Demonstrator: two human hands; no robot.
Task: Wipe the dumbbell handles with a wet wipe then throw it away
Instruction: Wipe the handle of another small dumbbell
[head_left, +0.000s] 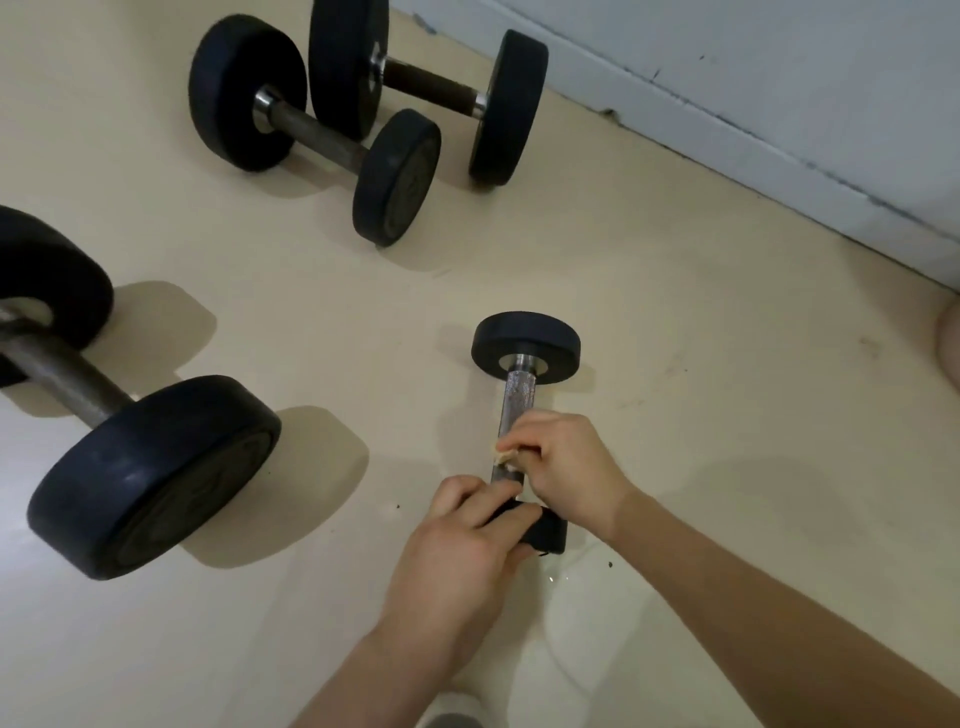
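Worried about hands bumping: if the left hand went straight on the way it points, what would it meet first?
Probably the right hand, pinching the wet wipe against the dumbbell handle just beyond the left hand gripping the near weight, though depth is unclear.

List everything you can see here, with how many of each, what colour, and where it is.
small dumbbell: one, black ends and shiny metal handle, on the floor at centre, pointing away from the person
big dumbbells: three, black ends and dull dark handles; two at the top, one at the left edge
wipe: one, off-white, bunched against the small dumbbell's handle
floor: cream, under everything
wall: pale grey, scuffed, top right
left hand: one, grips the near end of the small dumbbell
right hand: one, holds the wipe around the handle
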